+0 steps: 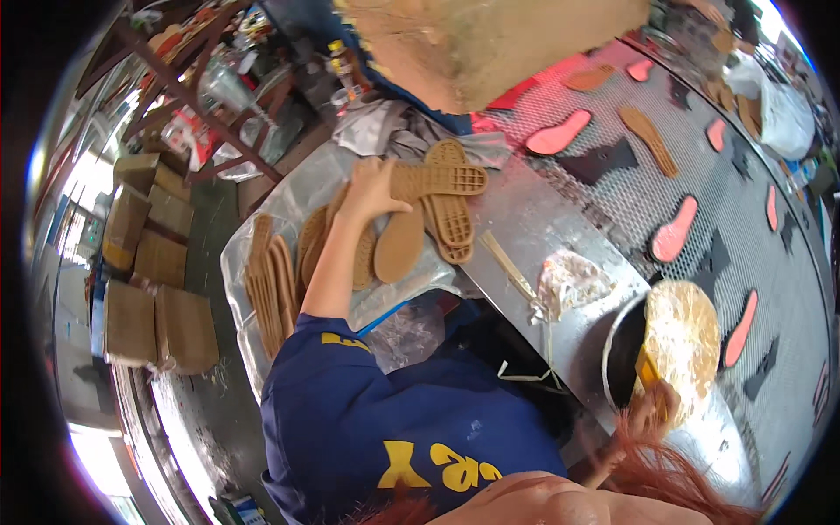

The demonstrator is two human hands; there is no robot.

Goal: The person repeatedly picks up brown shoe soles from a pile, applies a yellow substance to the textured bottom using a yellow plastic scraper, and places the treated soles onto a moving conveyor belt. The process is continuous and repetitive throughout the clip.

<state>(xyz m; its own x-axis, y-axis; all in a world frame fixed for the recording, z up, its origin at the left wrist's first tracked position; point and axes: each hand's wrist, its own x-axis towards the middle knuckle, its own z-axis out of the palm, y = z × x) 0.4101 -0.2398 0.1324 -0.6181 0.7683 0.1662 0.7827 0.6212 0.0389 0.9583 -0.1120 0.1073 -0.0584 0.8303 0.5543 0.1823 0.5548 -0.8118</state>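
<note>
My left hand (372, 188) is closed over the end of a tan shoe sole (451, 179) with a gridded underside, its thumb stretched out to the side. That sole lies across other tan soles (401, 245) heaped on a plastic-covered surface. To the left of my forearm, more soles (271, 284) stand on edge in a row. At the lower right my right hand (652, 407) grips a yellow handle (647, 369); its far end is hidden. The handle rests by a metal pot (615, 350), partly covered by a tan board (687, 337) smeared with whitish residue.
A mesh conveyor (612, 96) on the right carries pink-topped soles (674, 229), tan soles and black pieces (604, 162). Beside the pot lies a whitish crusted lump (573, 282) on the metal table (516, 201). A large brown panel (490, 48) overhangs the far side. Cardboard boxes (162, 324) stand left.
</note>
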